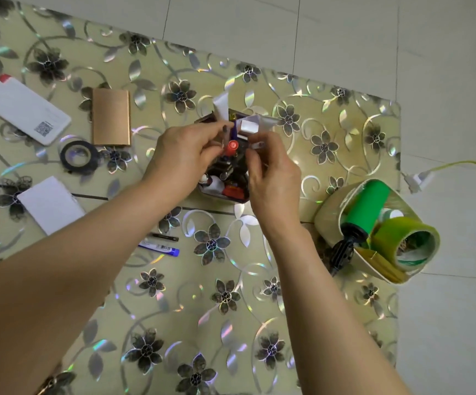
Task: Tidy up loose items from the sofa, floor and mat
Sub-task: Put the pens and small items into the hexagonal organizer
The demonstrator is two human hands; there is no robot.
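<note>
- Holding a red-capped marker (230,148) upright over the dark organizer box (225,192), the left hand (184,161) pinches its barrel, so it only needs to go straight down.
- Right hand (274,178), just beside it, has fingers curled on a small clear piece (256,145).
- White tubes (222,105) crowd the box's far end.
- Two pens (162,243) lie on the floral mat (231,323), nearer the left arm.

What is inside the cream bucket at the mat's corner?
The cream bucket holds a green pump, a yellow-green tape roll, yellowish card and something small and white. Those cover whatever lies at the bottom.
</note>
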